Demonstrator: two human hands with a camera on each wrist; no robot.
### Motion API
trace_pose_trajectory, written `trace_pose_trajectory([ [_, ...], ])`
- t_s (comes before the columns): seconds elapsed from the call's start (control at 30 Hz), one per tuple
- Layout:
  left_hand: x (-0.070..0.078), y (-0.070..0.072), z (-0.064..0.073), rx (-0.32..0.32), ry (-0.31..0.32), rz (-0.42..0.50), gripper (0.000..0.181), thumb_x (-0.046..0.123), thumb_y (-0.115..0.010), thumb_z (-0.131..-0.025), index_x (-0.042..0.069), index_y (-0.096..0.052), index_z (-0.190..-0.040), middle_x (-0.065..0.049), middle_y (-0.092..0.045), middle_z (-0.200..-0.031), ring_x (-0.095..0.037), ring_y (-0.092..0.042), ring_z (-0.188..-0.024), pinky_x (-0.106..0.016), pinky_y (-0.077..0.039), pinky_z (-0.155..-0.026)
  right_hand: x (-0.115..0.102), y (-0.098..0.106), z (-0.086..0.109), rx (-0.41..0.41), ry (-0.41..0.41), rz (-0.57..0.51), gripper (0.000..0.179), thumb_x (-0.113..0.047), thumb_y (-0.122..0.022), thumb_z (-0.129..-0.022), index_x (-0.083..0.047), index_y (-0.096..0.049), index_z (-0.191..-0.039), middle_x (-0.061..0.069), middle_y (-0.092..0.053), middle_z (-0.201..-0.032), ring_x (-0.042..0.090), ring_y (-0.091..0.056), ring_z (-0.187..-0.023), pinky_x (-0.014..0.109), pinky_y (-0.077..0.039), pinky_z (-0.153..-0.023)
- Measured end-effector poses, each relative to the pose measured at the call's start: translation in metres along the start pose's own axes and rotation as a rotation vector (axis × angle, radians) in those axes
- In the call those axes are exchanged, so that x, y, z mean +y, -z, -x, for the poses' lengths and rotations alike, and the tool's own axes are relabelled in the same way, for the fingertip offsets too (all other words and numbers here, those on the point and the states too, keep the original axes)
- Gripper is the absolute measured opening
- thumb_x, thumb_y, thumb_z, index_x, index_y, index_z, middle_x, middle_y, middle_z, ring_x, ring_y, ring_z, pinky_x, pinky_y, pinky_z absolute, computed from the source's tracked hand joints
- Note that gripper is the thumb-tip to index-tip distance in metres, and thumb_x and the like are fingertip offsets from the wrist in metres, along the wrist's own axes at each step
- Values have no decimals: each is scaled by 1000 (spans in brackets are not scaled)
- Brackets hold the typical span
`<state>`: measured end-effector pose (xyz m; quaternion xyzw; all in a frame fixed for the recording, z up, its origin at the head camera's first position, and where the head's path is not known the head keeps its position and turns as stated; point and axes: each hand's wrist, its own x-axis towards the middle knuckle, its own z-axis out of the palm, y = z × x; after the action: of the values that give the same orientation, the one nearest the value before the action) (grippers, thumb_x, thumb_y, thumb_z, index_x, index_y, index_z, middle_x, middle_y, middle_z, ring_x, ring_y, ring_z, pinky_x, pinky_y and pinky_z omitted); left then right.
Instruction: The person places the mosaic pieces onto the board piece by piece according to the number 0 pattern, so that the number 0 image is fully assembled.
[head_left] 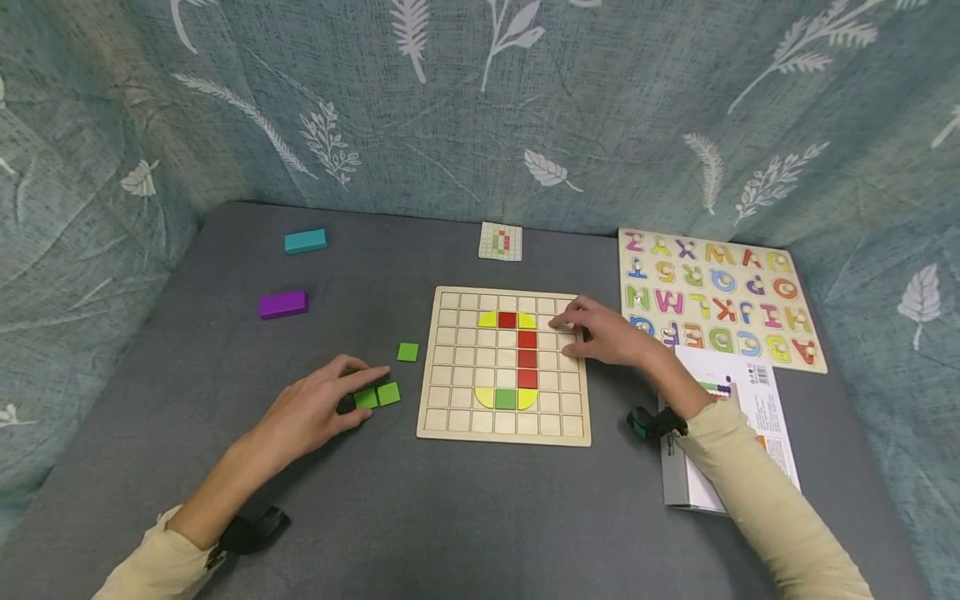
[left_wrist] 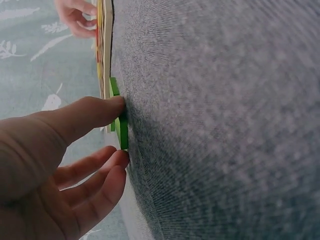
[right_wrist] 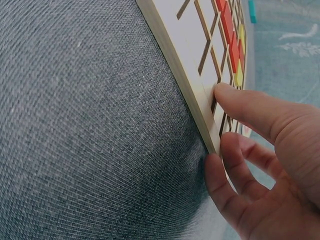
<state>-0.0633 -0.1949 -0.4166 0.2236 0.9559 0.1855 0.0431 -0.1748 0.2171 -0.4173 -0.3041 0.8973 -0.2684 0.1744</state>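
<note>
My left hand [head_left: 318, 407] holds a small green square tile [left_wrist: 122, 132] at the tabletop, thumb at one edge and fingertips at the opposite one. A second green tile [head_left: 388, 393] lies right beside it, and another green tile [head_left: 408, 352] sits farther up, near the board's left edge. My right hand [head_left: 603, 332] rests at the right edge of the wooden grid board [head_left: 457, 423], thumb [right_wrist: 230, 97] on its top and fingers spread along the border. On the board, red squares [head_left: 527, 358], yellow rounded pieces [head_left: 484, 397] and a green square [head_left: 506, 399] form a partial ring.
A small pattern card [head_left: 501, 242] lies behind the board. Teal [head_left: 305, 242] and purple [head_left: 283, 305] blocks stand at the left. To the right are a wooden alphabet puzzle [head_left: 705, 287] and a white box [head_left: 772, 417] under my right forearm. A patterned curtain [head_left: 450, 125] hangs behind.
</note>
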Motion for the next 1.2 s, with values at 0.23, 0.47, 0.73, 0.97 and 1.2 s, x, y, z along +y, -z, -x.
trace_pose_trajectory([
  [0.23,-2,1,-1,19,-8,-25,57,17,-79,-80,14,-59,-133,-7,-63,-112,-17,-59,-83,-28,-42,-56,-2,1,0,-1,-1,3,41,-10,-67,-90,-3,-59,-130,15,-50,-118,23,-53,-96,36,-41,-79],
  [0.47,-2,0,0,13,13,-23,53,17,-77,-82,13,-60,-132,-6,-64,-107,-15,-57,-82,-29,-43,-60,-3,2,-1,3,1,16,41,-10,-67,-90,-3,-59,-129,15,-51,-118,24,-54,-97,37,-42,-80],
  [0.73,-1,-2,-2,14,12,-9,48,16,-76,-83,11,-61,-129,-6,-65,-105,-13,-57,-81,-33,-47,-65,-4,3,0,1,-13,14,41,-10,-68,-90,-3,-59,-129,15,-51,-117,25,-54,-98,37,-42,-80],
  [0.97,-4,-2,-1,38,-33,2,45,12,-76,-83,10,-63,-126,-4,-65,-101,-10,-55,-74,-28,-45,-62,-3,1,1,3,-2,5,41,-9,-68,-90,-2,-60,-129,15,-51,-116,23,-53,-94,36,-41,-78],
  [1.2,-7,3,0,90,-87,4,37,9,-74,-83,12,-68,-120,-4,-61,-99,-11,-52,-76,-26,-43,-63,-2,-1,1,5,4,6,40,-9,-68,-89,-2,-60,-128,15,-51,-116,22,-52,-90,35,-40,-77],
])
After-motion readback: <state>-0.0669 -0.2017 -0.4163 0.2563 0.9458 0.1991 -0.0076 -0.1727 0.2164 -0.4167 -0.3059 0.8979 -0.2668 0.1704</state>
